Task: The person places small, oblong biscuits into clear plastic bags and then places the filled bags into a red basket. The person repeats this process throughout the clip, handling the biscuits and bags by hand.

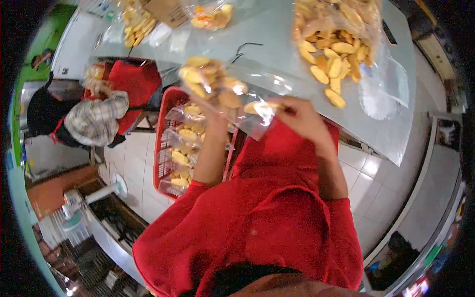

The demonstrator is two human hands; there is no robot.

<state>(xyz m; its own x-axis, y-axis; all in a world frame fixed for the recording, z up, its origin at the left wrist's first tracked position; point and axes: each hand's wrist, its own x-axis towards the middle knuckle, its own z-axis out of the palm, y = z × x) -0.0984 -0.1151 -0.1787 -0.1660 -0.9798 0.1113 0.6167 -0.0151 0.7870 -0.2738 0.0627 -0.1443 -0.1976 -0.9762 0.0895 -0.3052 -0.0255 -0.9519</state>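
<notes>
My left hand [219, 113] is under a clear plastic bag [213, 80] filled with oval yellow biscuit-like pieces and holds it up; the bag partly hides the fingers. At the bag's opening, my right hand [297, 111] pinches one yellow piece [259, 107] that lies within or behind the clear film. On the table to the right, a large open plastic bag [337, 22] spills loose yellow pieces [332, 63] onto the surface. Below my left forearm stands a red plastic basket [159, 159] with several filled clear bags [187, 133] in a row.
The grey-topped table [271, 41] spans the front. It bears a bag of orange and yellow food [211, 18], black strips [245, 50], clear plastic sheets [389, 81] and a phone-like dark object [389, 31]. A co-worker in a plaid shirt [92, 118] sits at the left.
</notes>
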